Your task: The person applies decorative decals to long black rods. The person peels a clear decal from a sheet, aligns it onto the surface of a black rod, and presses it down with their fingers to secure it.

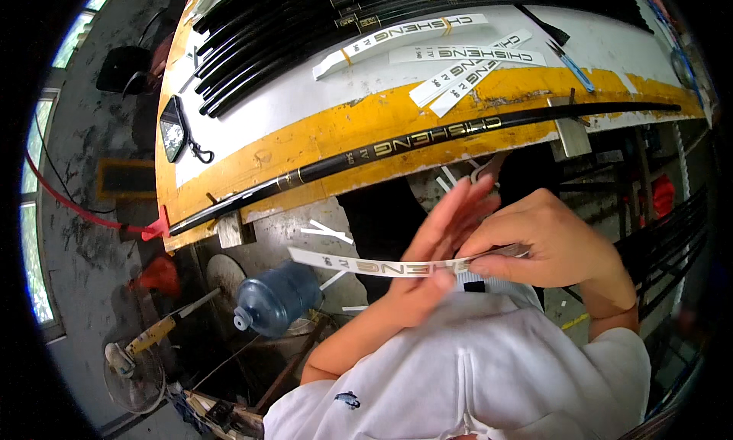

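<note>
A white decal strip point(366, 267) with gold and dark lettering stretches across in front of me, its left end free in the air. My right hand point(561, 245) is closed on its right part, thumb and fingers pinching it. My left hand point(416, 280) has its fingers stretched upward behind the strip, while its thumb lies against the strip's lower edge. Beyond both hands, a glossy black fishing rod section point(366, 151) with gold lettering lies along the table's front edge. It rests at two blocks, a left block point(233, 232) and a right block point(573, 137).
More decal strips point(397, 39) lie on the white and yellow table point(321, 123), below several black rods point(259, 58). A blue-handled craft knife point(573, 67) lies right, a phone point(173, 128) left. On the floor are a water jug point(279, 299) and a fan point(134, 375).
</note>
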Available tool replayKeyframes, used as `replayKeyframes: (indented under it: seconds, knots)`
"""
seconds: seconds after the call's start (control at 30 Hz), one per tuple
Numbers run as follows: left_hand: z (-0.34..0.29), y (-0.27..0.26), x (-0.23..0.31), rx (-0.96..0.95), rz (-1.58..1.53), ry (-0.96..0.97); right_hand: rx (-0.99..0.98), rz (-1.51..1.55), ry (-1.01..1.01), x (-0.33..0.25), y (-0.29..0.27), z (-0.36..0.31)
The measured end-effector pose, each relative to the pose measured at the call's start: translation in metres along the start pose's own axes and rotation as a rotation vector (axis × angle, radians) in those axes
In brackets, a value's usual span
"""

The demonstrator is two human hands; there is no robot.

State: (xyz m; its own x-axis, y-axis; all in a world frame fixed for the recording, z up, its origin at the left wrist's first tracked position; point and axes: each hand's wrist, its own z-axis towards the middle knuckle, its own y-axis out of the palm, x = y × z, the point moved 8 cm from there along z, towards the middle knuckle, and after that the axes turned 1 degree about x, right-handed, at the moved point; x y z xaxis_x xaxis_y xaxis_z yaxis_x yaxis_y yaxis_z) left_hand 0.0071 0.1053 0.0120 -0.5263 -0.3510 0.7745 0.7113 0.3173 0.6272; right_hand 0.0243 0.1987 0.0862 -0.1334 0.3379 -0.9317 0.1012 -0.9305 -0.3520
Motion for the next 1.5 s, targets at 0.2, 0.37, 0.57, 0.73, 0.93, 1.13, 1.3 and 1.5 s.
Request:
replayKeyframes:
  seconds: [0.2, 0.37, 0.57, 0.73, 0.93, 1.13, 1.3, 1.5]
  knots:
    - [-0.008, -0.002, 0.032, 0.17, -0.066, 0.174, 0.325, 0.499, 0.46, 0.04, -0.01, -0.046]
    - [-0.003, 0.033, 0.014, 0.019, -0.137, 0.072, 0.363, 0.407, 0.239, 0.026, 0.004, -0.053]
    - [-0.002, 0.049, 0.011, 0.069, -0.26, 0.041, 0.588, -0.395, -0.144, -0.016, 0.003, -0.057]
    - [-0.005, 0.055, 0.012, 0.098, -0.273, 0.131, 0.616, -0.663, -0.282, -0.024, 0.015, -0.06]
    - [-0.008, 0.052, 0.006, 0.149, -0.365, 0.132, 0.594, -0.911, -0.314, -0.023, 0.03, -0.066]
    - [-0.01, 0.048, 0.002, 0.17, -0.415, 0.13, 0.59, -0.886, -0.379, -0.027, 0.035, -0.067]
    - [-0.011, 0.045, 0.005, 0.171, -0.342, 0.189, 0.608, -0.675, -0.365, -0.023, 0.028, -0.063]
    - [-0.012, 0.038, 0.006, 0.169, -0.31, 0.249, 0.624, -0.66, -0.424, -0.023, 0.033, -0.055]
